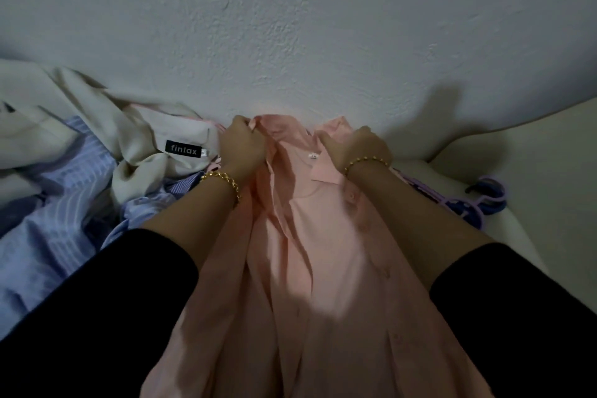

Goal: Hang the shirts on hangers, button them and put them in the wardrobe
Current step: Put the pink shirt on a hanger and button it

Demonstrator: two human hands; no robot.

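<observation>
1. Left hand (pixel 242 147) is clamped on the pink shirt (pixel 310 236) at one collar edge, fingers curled round the cloth.
2. Right hand (pixel 355 145) grips the other shoulder.
3. The shirt lies open, collar by the wall (pixel 290 26).
4. Left: a beige shirt (pixel 135 139) (label reads "fintax") over a striped shirt (pixel 64 203).
5. Right: hangers (pixel 484 199).

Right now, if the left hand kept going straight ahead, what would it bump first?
Probably the rough white wall, just beyond the pink button-up shirt that the left hand grips; depth is hard to judge.
</observation>
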